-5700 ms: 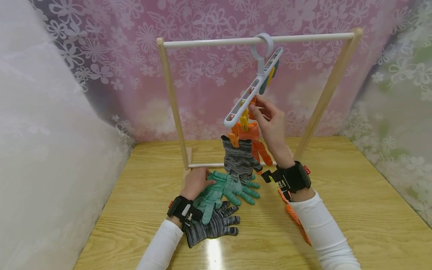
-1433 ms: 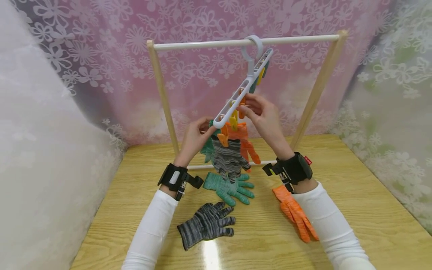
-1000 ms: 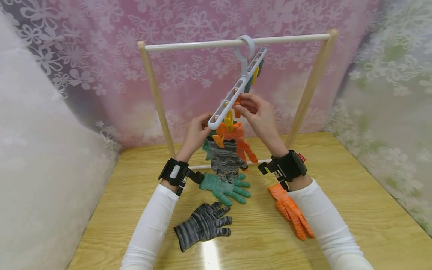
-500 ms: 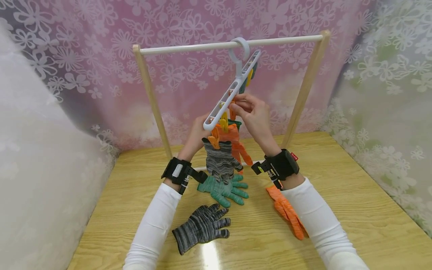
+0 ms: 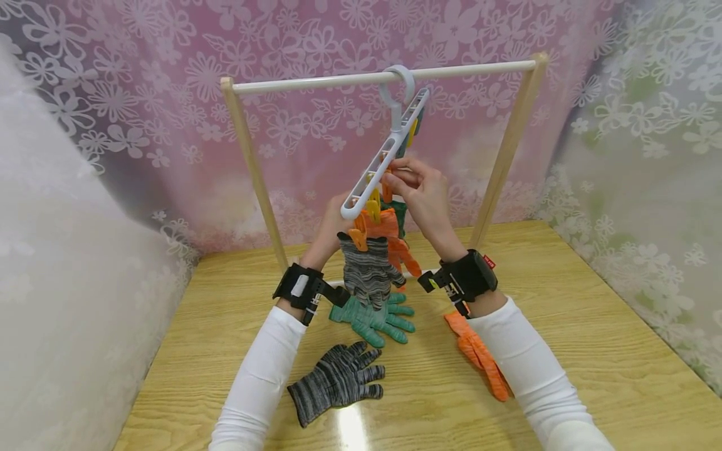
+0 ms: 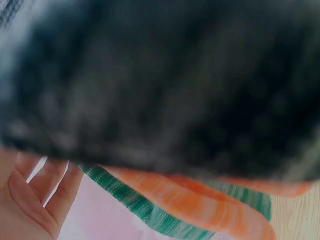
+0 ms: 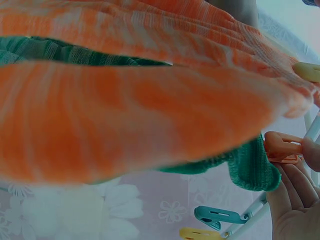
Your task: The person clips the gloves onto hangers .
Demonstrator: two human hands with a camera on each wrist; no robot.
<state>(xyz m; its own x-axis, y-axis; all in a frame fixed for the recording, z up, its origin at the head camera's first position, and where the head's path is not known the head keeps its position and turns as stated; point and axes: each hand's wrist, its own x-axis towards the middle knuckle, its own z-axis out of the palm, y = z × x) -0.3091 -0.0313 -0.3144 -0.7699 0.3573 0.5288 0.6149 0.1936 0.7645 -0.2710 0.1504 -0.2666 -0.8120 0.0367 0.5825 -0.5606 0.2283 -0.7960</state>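
Note:
A pale blue-grey hanger (image 5: 371, 173) with clothespins hangs from the rack's top bar. My right hand (image 5: 427, 197) pinches an orange clothespin (image 7: 282, 145) between thumb and fingers. Behind the hanging gloves, my left hand (image 5: 331, 224) reaches toward that clothespin with a green glove (image 5: 399, 215). Its fingertips are hidden, but the glove has been travelling with it. The green cuff (image 7: 255, 167) lies close to the orange clothespin; I cannot tell if it is between its jaws. A grey-black striped glove (image 5: 366, 269) and an orange glove (image 5: 402, 249) hang from clothespins in front.
Below lie another green glove (image 5: 375, 319), a grey-black glove (image 5: 338, 383) and an orange glove (image 5: 479, 356) on the wooden table (image 5: 225, 326). Rack posts (image 5: 254, 169) stand on both sides. Teal (image 7: 217, 216) and yellow clothespins (image 7: 200, 234) hang farther along the hanger.
My left hand has picked up one green glove from the table, raised it and moved it rightward behind the hanging gloves. My right hand stays on the orange clothespin.

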